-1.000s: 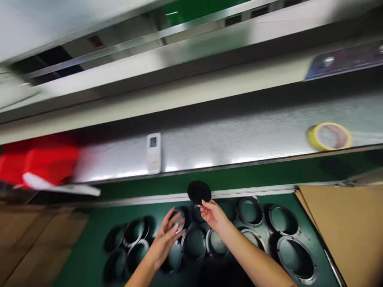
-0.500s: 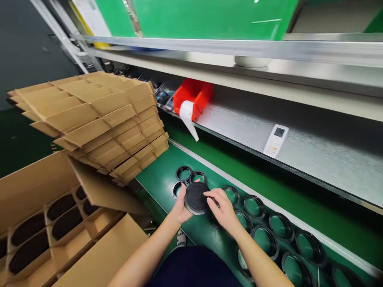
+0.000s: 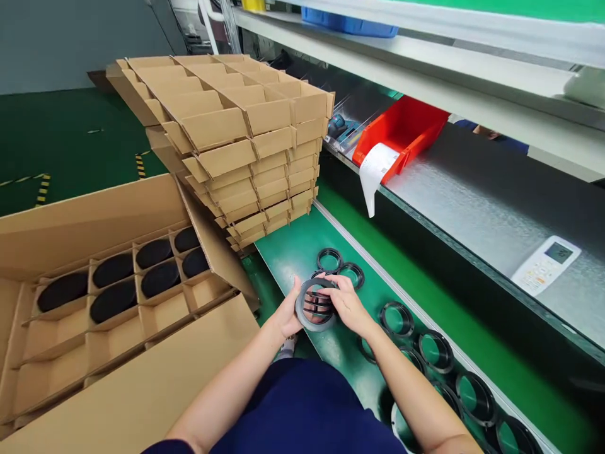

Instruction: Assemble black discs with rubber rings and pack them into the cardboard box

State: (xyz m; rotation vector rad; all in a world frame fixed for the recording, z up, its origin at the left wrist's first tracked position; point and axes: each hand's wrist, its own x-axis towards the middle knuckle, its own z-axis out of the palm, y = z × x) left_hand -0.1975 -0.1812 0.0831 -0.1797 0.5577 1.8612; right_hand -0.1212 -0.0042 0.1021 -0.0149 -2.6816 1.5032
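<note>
Both hands are closed on one dark ring (image 3: 316, 326), held in front of the body near the desk's edge, its bars crossing the opening; the left hand (image 3: 288, 316) cups it from the left and beneath, while the right hand (image 3: 350, 308) bends its fingers over the right side of the rim. This looks like a handling or checking step, and it would go best with the left palm bearing the weight and the right fingertips doing any turning, pressure on the stout rim rather than the thin bars. A grip fully over the desk (image 3: 281, 255) would be safer, since a slip at the edge could end on the floor. Just beyond the hands lie a few loose rings (image 3: 320, 262), so low swings could knock them; more rings (image 3: 384, 320) stand under and beside the right forearm, which should ride high. Farther left, a divided carton (image 3: 89, 202) holds black round pieces (image 3: 113, 301), well apart from the hands.
</note>
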